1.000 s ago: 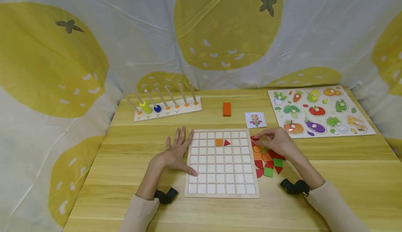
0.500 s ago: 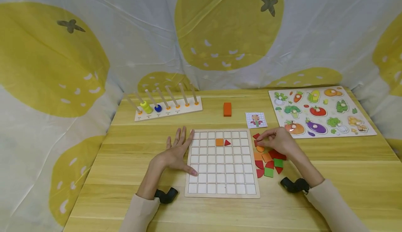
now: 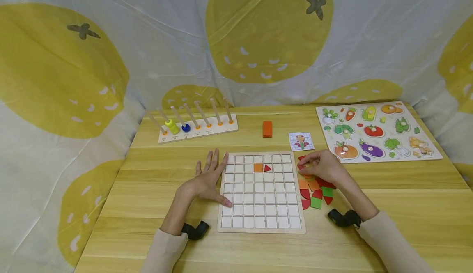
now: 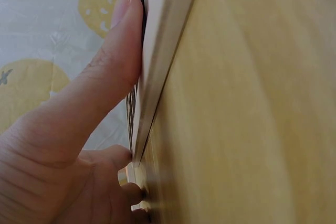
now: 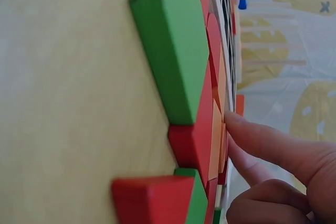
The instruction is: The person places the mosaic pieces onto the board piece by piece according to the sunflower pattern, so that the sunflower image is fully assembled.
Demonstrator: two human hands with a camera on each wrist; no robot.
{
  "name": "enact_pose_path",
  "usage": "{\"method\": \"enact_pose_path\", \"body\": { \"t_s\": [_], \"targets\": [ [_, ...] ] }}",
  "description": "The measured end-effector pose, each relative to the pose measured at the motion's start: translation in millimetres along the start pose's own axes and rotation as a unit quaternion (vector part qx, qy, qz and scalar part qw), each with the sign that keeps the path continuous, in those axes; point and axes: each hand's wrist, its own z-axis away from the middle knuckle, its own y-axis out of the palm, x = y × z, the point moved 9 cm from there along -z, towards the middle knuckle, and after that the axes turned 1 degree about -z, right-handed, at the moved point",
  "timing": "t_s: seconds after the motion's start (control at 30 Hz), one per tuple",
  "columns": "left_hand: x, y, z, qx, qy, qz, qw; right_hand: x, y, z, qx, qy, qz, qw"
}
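Nearest is the grid board (image 3: 260, 198), with loose coloured pieces (image 3: 313, 185) along its right side. The left hand (image 3: 205, 184) is spread wide, its thumb resting on the board's left edge. The right hand (image 3: 327, 168) is narrow, fingertips at a red piece (image 3: 301, 167) toward the pile's far end; whether they grip it, I cannot tell. On the board's far part lies an orange square (image 3: 258, 167), a red triangle (image 3: 267, 168) just right. Farther lies a pattern card (image 3: 301, 141).

You wear a plain beige left sleeve (image 3: 165, 249) and a matching right sleeve (image 3: 389, 242). Your left wrist unit (image 3: 197, 230) and right wrist unit (image 3: 343, 218) are black, with a bent shape.
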Motion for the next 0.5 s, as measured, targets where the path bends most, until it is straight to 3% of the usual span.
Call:
{"method": "enact_pose_path", "body": {
  "t_s": [0.5],
  "targets": [
    [2.0,1.3,-1.0,0.000,-0.003,-0.005,1.0000,0.8,-2.0,3.7,0.001,0.005,0.012,1.000]
  ]
}}
